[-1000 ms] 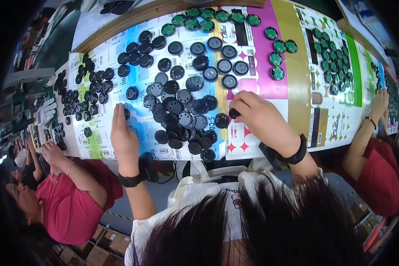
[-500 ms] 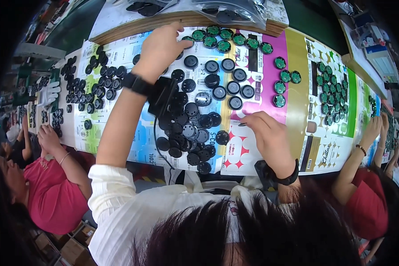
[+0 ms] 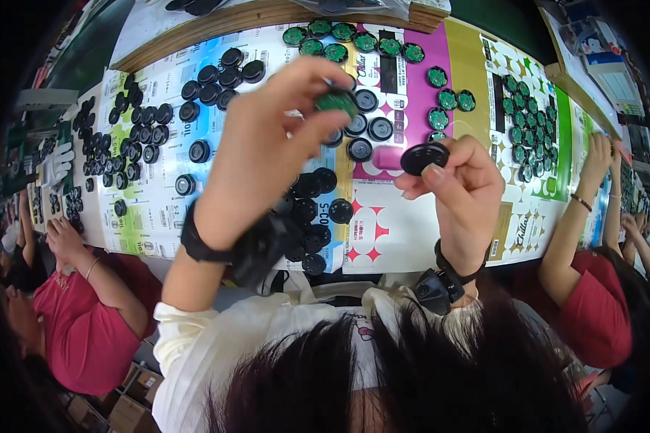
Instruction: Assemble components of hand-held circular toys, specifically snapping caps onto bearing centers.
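My left hand [image 3: 263, 137] is raised over the middle of the table, slightly blurred. Between its thumb and fingers it pinches a round black housing with a green circuit board [image 3: 337, 103] showing. To its right, my right hand [image 3: 471, 198] grips a flat black disc cover [image 3: 423, 158] by thumb and fingertips, tilted. The two parts are apart. Beneath my left hand and wrist lies a heap of black disc covers [image 3: 316, 237], partly hidden. Round black parts with raised rims [image 3: 360, 149] rest between the hands.
Green-board housings [image 3: 365, 41] line the far side, and more are grouped at the right [image 3: 531, 130]. Black round parts [image 3: 209, 94] spread over the left. A wooden-edged shelf [image 3: 282, 23] bounds the far edge. Co-workers sit left [image 3: 87, 325] and right [image 3: 596, 317].
My left hand has come back from the far row toward me and now holds a green-board housing. My right hand has risen, with a black disc cover now plainly visible in it.
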Tool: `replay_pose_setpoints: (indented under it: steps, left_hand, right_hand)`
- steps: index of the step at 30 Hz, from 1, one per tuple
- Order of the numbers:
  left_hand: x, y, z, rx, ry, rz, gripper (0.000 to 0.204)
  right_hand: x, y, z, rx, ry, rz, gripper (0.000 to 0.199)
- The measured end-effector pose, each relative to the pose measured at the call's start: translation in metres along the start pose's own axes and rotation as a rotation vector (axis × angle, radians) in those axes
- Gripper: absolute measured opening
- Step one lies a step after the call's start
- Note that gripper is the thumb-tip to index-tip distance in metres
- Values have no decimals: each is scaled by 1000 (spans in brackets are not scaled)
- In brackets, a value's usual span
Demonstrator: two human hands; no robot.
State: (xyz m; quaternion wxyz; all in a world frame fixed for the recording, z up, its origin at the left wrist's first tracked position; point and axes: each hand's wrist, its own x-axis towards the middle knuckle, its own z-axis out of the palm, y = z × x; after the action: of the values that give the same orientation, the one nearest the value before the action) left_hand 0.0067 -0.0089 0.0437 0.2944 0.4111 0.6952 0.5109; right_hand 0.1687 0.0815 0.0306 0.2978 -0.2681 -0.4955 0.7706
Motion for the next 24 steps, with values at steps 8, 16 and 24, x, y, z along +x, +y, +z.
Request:
replay_pose_setpoints:
  steps: [8,16,24]
  left_hand:
    - [-36,11,26,-458,-14,-68,28]
    - [-45,13,23,-487,-6,-95,27]
    - [-44,3,17,-1004,-230,-115,29]
  right_hand:
    - [-3,5,-2,76,-197,45,14]
    - [-3,0,4,-876,-210,-767,39]
    - [-1,-1,4,-775,-163,-806,41]
